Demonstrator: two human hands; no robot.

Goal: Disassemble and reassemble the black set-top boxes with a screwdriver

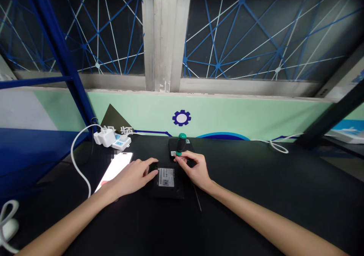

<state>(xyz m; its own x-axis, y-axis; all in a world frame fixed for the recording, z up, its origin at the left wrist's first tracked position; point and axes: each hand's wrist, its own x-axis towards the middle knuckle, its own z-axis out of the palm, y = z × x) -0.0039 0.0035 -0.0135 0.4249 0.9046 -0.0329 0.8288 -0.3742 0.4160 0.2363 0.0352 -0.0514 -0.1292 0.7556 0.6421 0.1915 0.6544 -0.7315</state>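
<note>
A screwdriver with a green and black handle stands nearly upright, its lower handle pinched in the fingers of my right hand. Its shaft points down at the upper right part of a flat black device with a white printed label; the tip is too small to make out. My left hand lies at the device's left side, thumb and forefinger apart and touching its edge. Behind the screwdriver sits a second black box with small labels, partly covered by my right hand. A thin dark rod lies right of the device.
A phone with a bright screen lies left, partly under my left forearm. Behind it stand a white power strip and a plugged-in charger, its white cable looping forward. Another white cable lies at the back right, below the wall.
</note>
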